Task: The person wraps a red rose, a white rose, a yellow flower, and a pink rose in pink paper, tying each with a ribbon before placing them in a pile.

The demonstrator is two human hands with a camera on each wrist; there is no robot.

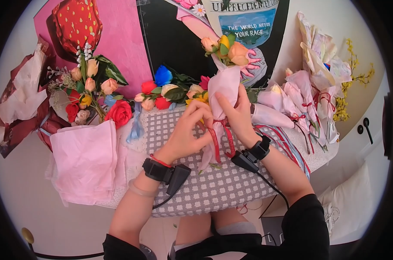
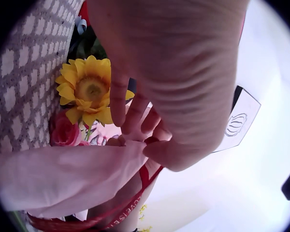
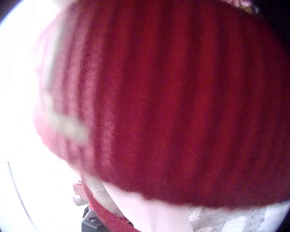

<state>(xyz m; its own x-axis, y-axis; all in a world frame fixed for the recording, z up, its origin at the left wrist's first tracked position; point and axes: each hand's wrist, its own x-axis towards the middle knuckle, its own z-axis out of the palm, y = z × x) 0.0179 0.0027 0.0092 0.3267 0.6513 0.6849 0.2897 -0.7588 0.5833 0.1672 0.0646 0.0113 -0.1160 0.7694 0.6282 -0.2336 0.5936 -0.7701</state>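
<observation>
Grey-and-white checked cloth [image 1: 196,195] covers the middle of a pale table, with a pink panel [image 1: 125,41] and a painted picture [image 1: 248,30] lettered "THE WORLD NEEDS YOUR RAGE" standing behind it. At the far left lies a bundle in dark red and cream wrapping [image 1: 21,97], and just beside it a loose cluster of peach roses [image 1: 92,69] with green leaves. Below that cluster, at the table's left end, is a stack of thin pink sheets [image 1: 84,164], a red rose [image 1: 118,113] at its upper corner. More artificial blooms run along the back edge of the cloth, among them a blue rose [image 1: 163,75] and, clear in the left wrist view, a yellow sunflower [image 2: 93,92]. Over the cloth's centre, the left hand [image 1: 188,130] has its fingers bent and pinches the red ribbon [image 1: 229,138] at the waist of a small bouquet [image 1: 224,86]. This bouquet stands roughly upright between the two hands, pink paper around its stems, peach and yellow flowers on top. The right hand [image 1: 239,117] grips it from the other side, thumb across the front of the paper. Farther right lie several finished-looking pink-wrapped bouquets [image 1: 298,93], loose red and blue ribbons [image 1: 287,145] near them, then yellow blossom sprigs [image 1: 341,108] at the table's right end.
</observation>
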